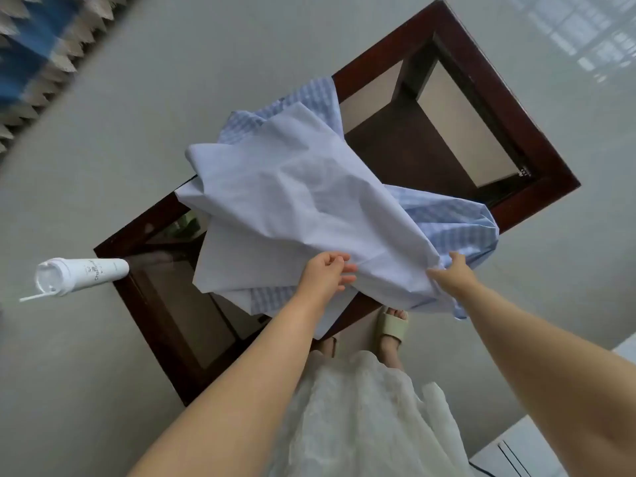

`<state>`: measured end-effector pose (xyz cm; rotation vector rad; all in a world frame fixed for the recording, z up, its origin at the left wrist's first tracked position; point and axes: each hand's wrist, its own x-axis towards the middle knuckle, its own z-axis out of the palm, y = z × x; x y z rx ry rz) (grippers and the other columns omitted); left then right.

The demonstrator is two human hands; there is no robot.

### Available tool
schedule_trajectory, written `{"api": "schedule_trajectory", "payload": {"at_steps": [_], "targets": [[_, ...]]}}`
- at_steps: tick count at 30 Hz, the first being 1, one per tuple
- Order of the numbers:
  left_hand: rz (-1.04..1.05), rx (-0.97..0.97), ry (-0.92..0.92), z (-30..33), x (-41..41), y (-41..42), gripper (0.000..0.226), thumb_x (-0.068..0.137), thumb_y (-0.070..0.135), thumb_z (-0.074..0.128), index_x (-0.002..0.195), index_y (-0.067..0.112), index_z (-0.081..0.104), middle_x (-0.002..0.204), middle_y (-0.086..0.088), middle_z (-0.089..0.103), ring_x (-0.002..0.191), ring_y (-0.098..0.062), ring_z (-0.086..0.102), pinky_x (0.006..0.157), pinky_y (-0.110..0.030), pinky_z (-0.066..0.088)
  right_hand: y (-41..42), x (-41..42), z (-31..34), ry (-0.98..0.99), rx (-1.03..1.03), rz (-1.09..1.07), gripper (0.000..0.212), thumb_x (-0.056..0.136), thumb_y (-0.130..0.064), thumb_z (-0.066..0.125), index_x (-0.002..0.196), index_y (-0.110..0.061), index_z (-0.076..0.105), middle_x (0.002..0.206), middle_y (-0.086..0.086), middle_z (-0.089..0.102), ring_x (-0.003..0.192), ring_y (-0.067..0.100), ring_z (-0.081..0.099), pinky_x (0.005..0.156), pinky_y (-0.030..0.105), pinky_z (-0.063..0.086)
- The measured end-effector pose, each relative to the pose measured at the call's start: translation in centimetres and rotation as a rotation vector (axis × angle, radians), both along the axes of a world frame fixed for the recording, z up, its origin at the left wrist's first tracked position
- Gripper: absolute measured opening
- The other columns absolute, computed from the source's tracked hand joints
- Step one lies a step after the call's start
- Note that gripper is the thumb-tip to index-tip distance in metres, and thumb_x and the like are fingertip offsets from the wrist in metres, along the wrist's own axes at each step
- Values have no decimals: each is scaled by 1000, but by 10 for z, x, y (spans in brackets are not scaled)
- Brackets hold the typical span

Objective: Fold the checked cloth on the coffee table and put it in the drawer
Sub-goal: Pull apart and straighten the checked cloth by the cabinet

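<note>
The checked cloth, pale blue and white, lies crumpled across the middle of the coffee table, mostly showing its plain pale underside, with checked parts visible at the far and right edges. My right hand grips a bunched edge of the cloth at the table's near side, lifting it slightly. My left hand reaches onto the cloth's near part with fingers loosely curled, touching the fabric; whether it pinches the cloth I cannot tell. No drawer is visible.
The table has a dark wooden frame with glass panels. A white cup with lid and straw stands on its left end. My feet in pale slippers stand at the near edge. A blue-patterned rug lies at the far left.
</note>
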<state>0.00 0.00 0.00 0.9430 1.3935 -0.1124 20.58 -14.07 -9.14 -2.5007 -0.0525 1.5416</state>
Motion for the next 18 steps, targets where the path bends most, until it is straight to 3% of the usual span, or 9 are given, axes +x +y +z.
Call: {"api": "schedule_trajectory", "payload": {"at_steps": [3,5,6,7,9,10,14,16,18], "targets": [[37,-25,23,-3,6,-4,20,100,18,38,97,20,58,90,3,69,75,-9,67,69,-23,51,0,3,-6,56,-23,-40,83,83,-26,69,147,-7,19,147,17,36,131,37,39,101,42,35],[57,-51,37,-4,6,-9,20,100,18,38,97,19,58,90,3,70,76,-10,67,73,-25,51,0,4,-6,69,-42,17,47,82,-22,68,122,-3,52,120,17,56,113,35,51,86,35,39],[59,-55,44,-3,6,-12,20,100,18,38,97,19,57,92,1,70,77,-11,67,75,-26,50,1,2,0,86,-41,41,22,82,-20,65,98,-6,61,100,15,60,96,32,55,76,31,41],[61,-58,52,-3,6,-15,20,100,18,38,97,19,58,94,0,70,79,-12,67,76,-27,50,1,-2,4,111,-16,32,11,82,-18,62,85,-8,60,89,12,58,83,29,54,66,27,42],[71,-63,69,3,8,-22,20,100,18,38,99,17,58,97,-3,70,81,-14,67,75,-27,51,2,-11,18,203,69,-46,11,84,-16,57,95,-15,60,92,10,58,76,22,55,50,20,48],[70,-68,82,6,8,-25,21,100,18,37,102,15,58,99,-4,70,80,-14,67,74,-27,51,4,-17,27,247,117,-87,17,85,-19,57,103,-19,59,95,8,58,78,21,58,49,22,52],[41,-134,119,28,18,-43,26,101,24,36,108,11,57,103,-8,68,80,-15,65,71,-26,51,15,-43,66,380,173,-121,29,85,-39,64,103,-17,59,89,1,67,79,17,65,62,29,53],[-6,-180,115,45,19,-50,33,100,36,36,106,12,58,102,-7,68,82,-15,65,72,-27,50,25,-53,86,427,223,-227,33,86,-35,62,109,-12,60,100,10,69,91,26,67,82,40,56],[-116,-212,59,58,15,-59,46,93,55,40,113,17,57,110,-2,66,97,-16,63,84,-33,50,34,-60,106,456,334,-358,33,89,-29,58,116,-9,58,108,15,67,99,32,64,91,45,52]]}}
